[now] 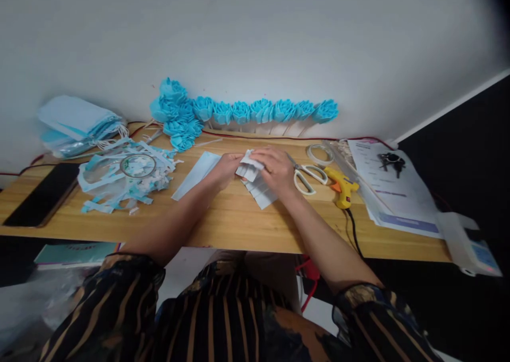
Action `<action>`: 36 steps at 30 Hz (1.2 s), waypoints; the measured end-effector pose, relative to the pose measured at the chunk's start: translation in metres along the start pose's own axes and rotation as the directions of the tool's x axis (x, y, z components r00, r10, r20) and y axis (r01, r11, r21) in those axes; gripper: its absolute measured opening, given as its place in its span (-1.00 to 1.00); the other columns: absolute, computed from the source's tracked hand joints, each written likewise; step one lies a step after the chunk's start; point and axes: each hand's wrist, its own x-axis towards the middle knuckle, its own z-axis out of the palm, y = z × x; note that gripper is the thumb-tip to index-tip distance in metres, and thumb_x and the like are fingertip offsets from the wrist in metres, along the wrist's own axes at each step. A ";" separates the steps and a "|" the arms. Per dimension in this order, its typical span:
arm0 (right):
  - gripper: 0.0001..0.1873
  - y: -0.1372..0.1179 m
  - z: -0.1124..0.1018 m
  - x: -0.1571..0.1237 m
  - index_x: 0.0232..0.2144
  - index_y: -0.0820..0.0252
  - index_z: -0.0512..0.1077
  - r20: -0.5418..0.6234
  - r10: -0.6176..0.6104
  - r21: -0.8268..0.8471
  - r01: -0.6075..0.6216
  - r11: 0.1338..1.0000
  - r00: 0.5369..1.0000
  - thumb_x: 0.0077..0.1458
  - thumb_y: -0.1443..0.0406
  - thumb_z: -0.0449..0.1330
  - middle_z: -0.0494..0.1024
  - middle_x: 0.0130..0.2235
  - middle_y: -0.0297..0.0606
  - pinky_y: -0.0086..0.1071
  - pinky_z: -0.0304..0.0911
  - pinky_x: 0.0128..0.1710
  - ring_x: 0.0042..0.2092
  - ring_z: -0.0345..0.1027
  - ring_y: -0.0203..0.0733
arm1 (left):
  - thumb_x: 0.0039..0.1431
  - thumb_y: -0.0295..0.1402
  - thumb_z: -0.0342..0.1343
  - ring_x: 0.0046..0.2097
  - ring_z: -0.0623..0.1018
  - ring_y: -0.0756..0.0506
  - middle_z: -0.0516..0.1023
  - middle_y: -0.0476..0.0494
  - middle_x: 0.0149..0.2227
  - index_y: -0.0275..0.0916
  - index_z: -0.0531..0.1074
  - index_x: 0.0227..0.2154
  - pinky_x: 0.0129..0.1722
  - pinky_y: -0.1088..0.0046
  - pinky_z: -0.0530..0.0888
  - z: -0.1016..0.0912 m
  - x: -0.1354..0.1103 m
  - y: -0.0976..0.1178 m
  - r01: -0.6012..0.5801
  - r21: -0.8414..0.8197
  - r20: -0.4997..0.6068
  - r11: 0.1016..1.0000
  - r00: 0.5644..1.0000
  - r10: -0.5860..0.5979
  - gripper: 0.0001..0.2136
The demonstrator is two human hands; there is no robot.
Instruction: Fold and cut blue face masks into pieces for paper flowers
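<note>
Both my hands meet over a pleated white strip of mask fabric (258,189) on the wooden table (223,229). My left hand (227,168) pinches the folded end of the strip from the left. My right hand (277,171) lies on top of the fabric with its fingers curled around the fold. A flat pale blue mask piece (196,175) rests just left of my left hand.
Blue fabric flowers (243,112) line the wall. Cut mask scraps and a tape ring (137,165) lie left, beside a mask stack (75,123) and a black phone (43,195). Scissors (308,176), a yellow glue gun (340,187), tape (319,152) and papers (392,192) sit right.
</note>
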 end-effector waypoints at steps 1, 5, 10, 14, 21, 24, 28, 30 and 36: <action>-0.71 0.002 0.002 0.000 -0.16 -0.06 0.68 0.052 -0.036 -0.024 0.038 0.999 0.998 0.23 0.34 0.18 0.72 -0.01 -0.26 0.01 0.30 0.24 0.09 0.55 0.01 | 0.18 -0.32 0.31 -0.56 0.43 0.04 0.50 -0.03 -0.56 -0.31 0.55 -0.48 -0.59 0.56 0.38 0.000 0.000 0.001 0.007 -0.032 -0.001 0.999 1.000 -0.007 -0.81; -0.65 0.010 0.005 -0.001 -0.12 -0.04 0.68 0.120 -0.106 -0.063 0.114 0.991 0.987 0.20 0.39 0.15 0.74 -0.02 -0.26 0.07 0.18 0.33 0.10 0.56 -0.01 | 0.32 -0.17 0.20 -0.55 0.46 0.01 0.52 -0.08 -0.54 -0.34 0.56 -0.40 -0.63 0.55 0.37 -0.004 0.004 0.004 0.027 -0.129 -0.014 0.991 0.999 -0.029 -0.69; -0.71 0.000 -0.003 0.001 -0.08 -0.09 0.66 0.206 -0.061 -0.033 0.069 0.997 0.977 0.20 0.26 0.21 0.72 0.04 -0.31 0.20 -0.12 0.46 0.22 0.49 0.05 | 0.18 0.02 0.33 -0.55 0.45 0.03 0.51 -0.06 -0.54 -0.32 0.54 -0.41 -0.60 0.55 0.37 -0.010 0.006 0.003 -0.027 -0.092 0.051 0.995 0.998 0.032 -0.58; -0.67 -0.007 -0.016 0.005 0.03 -0.08 0.60 0.080 0.068 0.138 -0.079 0.987 0.994 0.30 0.10 0.17 0.68 0.09 -0.28 0.17 -0.06 0.45 0.21 0.49 0.04 | -0.02 0.00 0.45 -0.55 0.46 0.03 0.53 -0.05 -0.54 -0.30 0.55 -0.43 -0.60 0.54 0.39 -0.013 0.004 0.001 -0.121 0.024 0.095 0.992 0.988 0.118 -0.58; -0.50 -0.001 -0.024 0.010 0.16 0.03 0.55 0.157 0.339 0.226 -0.368 0.902 0.928 0.22 0.06 0.28 0.69 0.00 -0.21 -0.10 0.37 0.13 0.04 0.55 -0.02 | 0.05 0.08 0.33 -0.60 0.41 0.05 0.48 -0.03 -0.60 -0.29 0.52 -0.48 -0.63 0.54 0.32 -0.006 -0.002 0.001 -0.251 0.292 0.197 0.923 0.960 0.199 -0.54; -0.74 -0.001 -0.021 0.011 -0.15 0.11 0.66 0.182 0.348 0.170 -0.378 0.910 0.920 0.18 0.14 0.30 0.71 -0.19 -0.24 -0.20 0.39 -0.03 -0.13 0.55 -0.07 | 0.06 0.05 0.33 -0.60 0.40 0.06 0.44 0.00 -0.62 -0.29 0.51 -0.51 -0.61 0.55 0.30 -0.004 -0.005 0.002 -0.257 0.340 0.252 0.905 0.952 0.175 -0.57; -0.82 0.001 -0.019 0.012 -0.35 0.14 0.60 0.088 0.422 0.217 -0.431 0.876 0.902 0.15 0.18 0.27 0.67 -0.32 -0.27 -0.28 0.34 -0.18 -0.24 0.51 -0.12 | -0.09 -0.06 0.42 -0.56 0.40 0.06 0.49 0.01 -0.56 -0.30 0.58 -0.41 -0.56 0.54 0.30 -0.005 -0.002 0.001 -0.238 0.320 0.151 0.917 0.968 0.198 -0.63; -0.81 0.004 -0.017 0.012 -0.37 0.14 0.57 0.048 0.472 0.271 -0.466 0.842 0.880 0.13 0.16 0.27 0.65 -0.34 -0.29 -0.30 0.31 -0.23 -0.27 0.48 -0.14 | -0.16 -0.07 0.45 -0.54 0.39 0.06 0.50 0.00 -0.55 -0.30 0.58 -0.42 -0.53 0.53 0.31 -0.006 0.003 -0.001 -0.244 0.260 0.065 0.934 0.970 0.235 -0.62; -0.74 0.011 -0.011 0.011 -0.43 0.15 0.51 -0.003 0.526 0.338 -0.495 0.801 0.850 0.09 0.08 0.27 0.53 -0.44 -0.35 -0.33 0.19 -0.32 -0.37 0.34 -0.22 | -0.13 -0.01 0.46 -0.44 0.45 0.02 0.60 -0.08 -0.46 -0.31 0.60 -0.43 -0.41 0.48 0.37 -0.009 0.008 -0.006 -0.288 0.151 -0.009 0.946 0.956 0.293 -0.58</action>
